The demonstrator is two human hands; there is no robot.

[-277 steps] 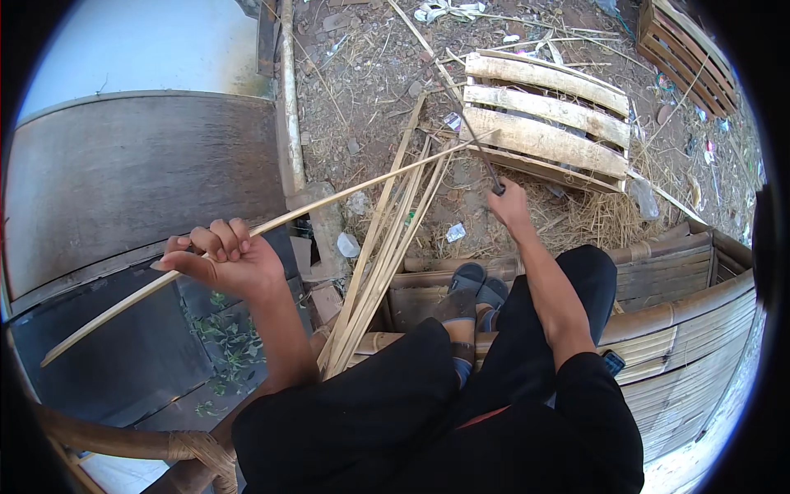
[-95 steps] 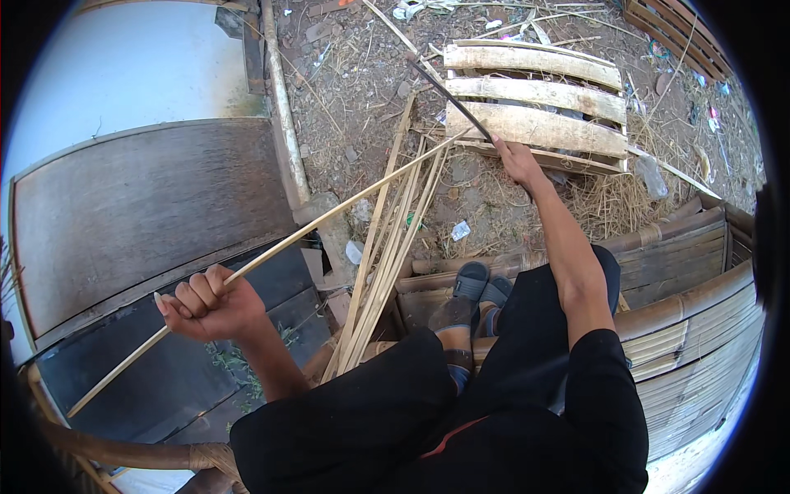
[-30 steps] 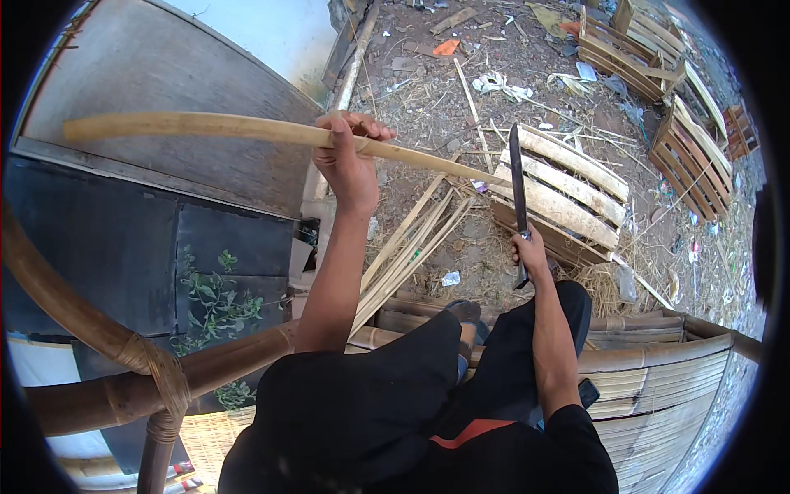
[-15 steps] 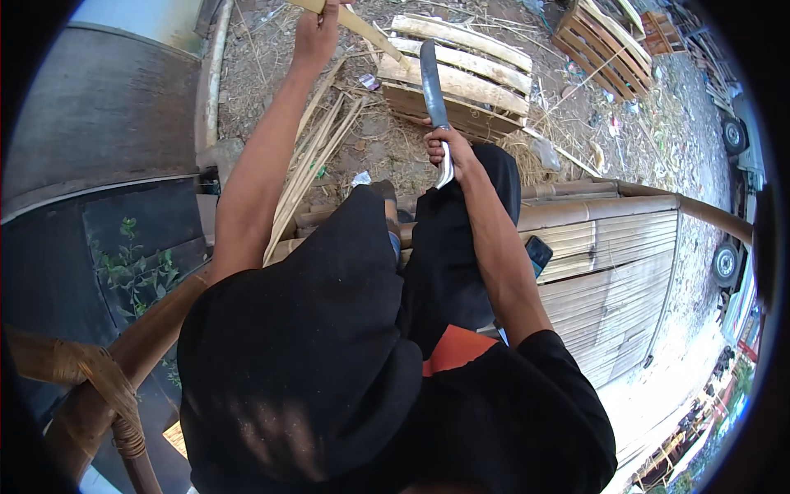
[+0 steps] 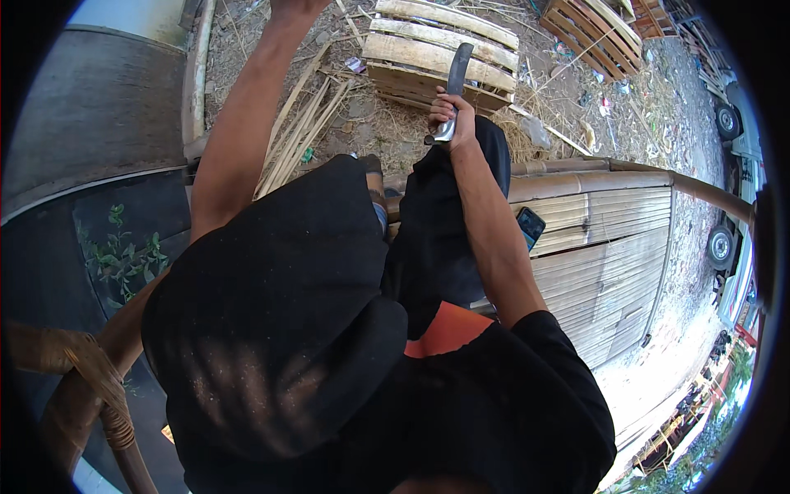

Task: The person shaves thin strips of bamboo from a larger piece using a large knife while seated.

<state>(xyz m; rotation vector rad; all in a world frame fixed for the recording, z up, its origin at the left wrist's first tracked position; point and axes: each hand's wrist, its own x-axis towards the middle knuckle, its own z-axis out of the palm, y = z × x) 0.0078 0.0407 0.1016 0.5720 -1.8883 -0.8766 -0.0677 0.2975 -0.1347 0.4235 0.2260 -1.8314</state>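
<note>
Dirt yard, pallet (image 5: pixel 436 41) | right hand (image 5: pixel 451 123) fingers clenched round knife (image 5: pixel 454 86), blade upright

Knife (image 5: pixel 455 86): dark grey blade, pale silvery handle, held in the right hand (image 5: pixel 451 123).
Shirt (image 5: pixel 461 412): black, plain.
Trousers (image 5: pixel 436 239): black, with an orange patch (image 5: pixel 448 329) at the waist.
Pallet (image 5: pixel 436 49): pale, weathered wooden slats with dark gaps between.
Second pallet (image 5: pixel 588 29): reddish-brown slats.
Bamboo strips (image 5: pixel 296 136): light tan, lying on grey-brown dirt strewn with straw.
Bamboo platform (image 5: pixel 609 247): yellowish-beige slats in parallel stripes.
Phone (image 5: pixel 529 226): black with a blue-green sheen.
Plant (image 5: pixel 123 259): green leaves against a dark grey surface.
Rattan frame (image 5: pixel 90 379): brown, wrapped with tan bindings.
</note>
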